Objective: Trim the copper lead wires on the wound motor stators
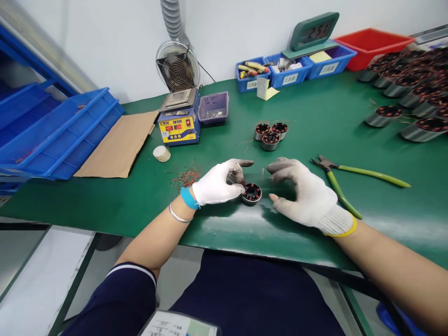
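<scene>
At the left of the green bench (210, 233), blue trays (70, 135) stand beside a cardboard sheet (117, 144). Farther right, copper wire clippings (189, 177) lie near the gloved left hand (224, 181), its thumb at the left edge of a small wound ring (252, 200) on the bench; whether its curled fingers grip it cannot be told. The gloved right hand (306, 193) hovers apart, thumb and fingers wide, just beside splayed green-handled pliers (367, 174).

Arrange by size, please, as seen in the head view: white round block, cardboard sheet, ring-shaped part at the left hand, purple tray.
1. Cardboard sheet
2. Purple tray
3. Ring-shaped part and white round block: nearly alike, so not ranked.
</scene>
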Demonstrator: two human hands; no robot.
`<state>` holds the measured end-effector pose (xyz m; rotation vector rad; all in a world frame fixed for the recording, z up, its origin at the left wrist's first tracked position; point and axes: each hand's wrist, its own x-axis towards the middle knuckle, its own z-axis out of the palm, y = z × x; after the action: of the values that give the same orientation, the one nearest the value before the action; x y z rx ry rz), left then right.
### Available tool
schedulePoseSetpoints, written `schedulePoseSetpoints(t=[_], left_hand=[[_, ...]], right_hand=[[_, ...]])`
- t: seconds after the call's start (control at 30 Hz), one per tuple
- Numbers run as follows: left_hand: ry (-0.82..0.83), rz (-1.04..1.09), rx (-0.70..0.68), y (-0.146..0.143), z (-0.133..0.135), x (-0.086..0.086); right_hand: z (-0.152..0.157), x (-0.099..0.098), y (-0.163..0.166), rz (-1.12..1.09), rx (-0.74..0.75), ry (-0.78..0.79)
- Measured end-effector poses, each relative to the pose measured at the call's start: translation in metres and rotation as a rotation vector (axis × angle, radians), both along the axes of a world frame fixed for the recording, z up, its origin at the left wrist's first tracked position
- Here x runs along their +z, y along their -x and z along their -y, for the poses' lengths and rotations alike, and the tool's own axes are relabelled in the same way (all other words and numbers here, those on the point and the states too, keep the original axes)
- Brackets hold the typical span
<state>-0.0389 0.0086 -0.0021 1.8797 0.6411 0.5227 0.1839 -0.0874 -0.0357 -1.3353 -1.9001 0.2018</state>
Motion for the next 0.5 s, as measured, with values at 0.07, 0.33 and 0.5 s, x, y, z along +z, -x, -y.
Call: schedulePoseSetpoints(t=[0.07, 0.33, 0.5], left_hand=[[-0.056, -0.01, 0.051, -0.004, 0.004, -0.003], [-0.021, -0.011, 0.114, -0.009, 0.006, -0.006], [0.015, 0.002, 0.078, -0.007, 0.005, -0.005]], right_hand=[[0.003, 0.002, 0.003, 0.027, 0.113, -0.168], [0.001, -0.002, 0.028, 0.176, 0.097, -0.127], [0.0, -0.004, 0.031, 0.082, 0.073, -0.05]])
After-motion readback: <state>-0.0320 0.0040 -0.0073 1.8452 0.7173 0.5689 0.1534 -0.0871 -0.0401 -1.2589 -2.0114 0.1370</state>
